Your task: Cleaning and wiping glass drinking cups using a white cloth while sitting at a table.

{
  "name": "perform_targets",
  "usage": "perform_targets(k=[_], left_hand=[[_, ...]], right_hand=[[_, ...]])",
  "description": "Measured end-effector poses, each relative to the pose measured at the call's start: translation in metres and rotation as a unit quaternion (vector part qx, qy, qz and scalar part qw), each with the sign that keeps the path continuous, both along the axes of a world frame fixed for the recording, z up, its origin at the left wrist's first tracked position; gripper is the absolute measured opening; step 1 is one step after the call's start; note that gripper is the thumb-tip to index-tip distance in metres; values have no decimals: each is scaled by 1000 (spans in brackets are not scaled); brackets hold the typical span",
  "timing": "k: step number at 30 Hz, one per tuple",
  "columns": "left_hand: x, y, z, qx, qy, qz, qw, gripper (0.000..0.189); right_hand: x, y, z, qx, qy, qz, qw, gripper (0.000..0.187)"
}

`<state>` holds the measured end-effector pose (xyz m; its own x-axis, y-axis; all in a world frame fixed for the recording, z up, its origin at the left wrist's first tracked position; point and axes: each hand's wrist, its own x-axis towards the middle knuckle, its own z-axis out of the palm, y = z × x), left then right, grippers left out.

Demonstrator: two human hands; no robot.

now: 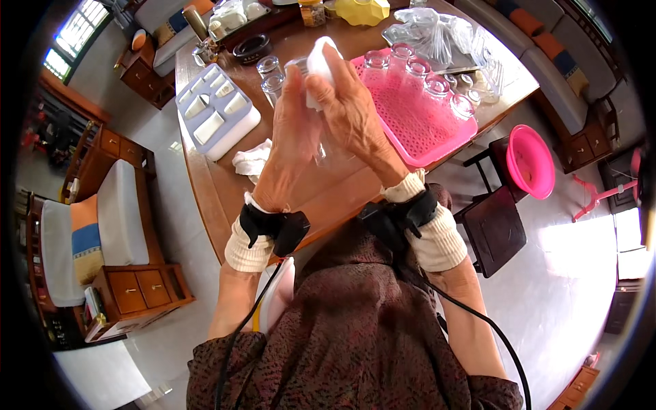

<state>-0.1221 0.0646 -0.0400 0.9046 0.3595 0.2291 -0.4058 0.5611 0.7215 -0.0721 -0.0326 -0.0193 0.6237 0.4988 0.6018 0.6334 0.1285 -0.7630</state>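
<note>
In front of me, over the table (328, 189), my hands are close together. My right hand (351, 110) grips a folded white cloth (322, 59), which sticks up past the fingers. My left hand (292, 133) is around a clear drinking glass (298, 63), mostly hidden by the fingers and cloth and blurred. Just beyond the left hand stand two more clear glasses (272, 82). Right of my hands lies a pink perforated plastic tray (410, 136) with several upturned glasses (437, 87) along its far side.
A white box with a grey top (218, 110) and a crumpled white cloth (253, 158) lie left. Farther back are a black ashtray (252, 48), a yellow container (363, 11) and clear plastic bags (435, 36). A pink basin (530, 161) and a dark stool (490, 230) stand right.
</note>
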Motion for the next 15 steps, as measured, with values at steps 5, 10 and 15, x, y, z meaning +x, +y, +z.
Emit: perform_targets(k=[5,10,15], left_hand=[[0,4,7,34,45,-9,998,61],[13,21,10,-67,57,91,992,54],[20,32,14,-145,55,115,981,52]], right_hand=[[0,-14,-25,34,132,59,989,56],[-13,-23,-44,55,326,131,934,53],[-33,-34,-50,78,374,178,907,53]])
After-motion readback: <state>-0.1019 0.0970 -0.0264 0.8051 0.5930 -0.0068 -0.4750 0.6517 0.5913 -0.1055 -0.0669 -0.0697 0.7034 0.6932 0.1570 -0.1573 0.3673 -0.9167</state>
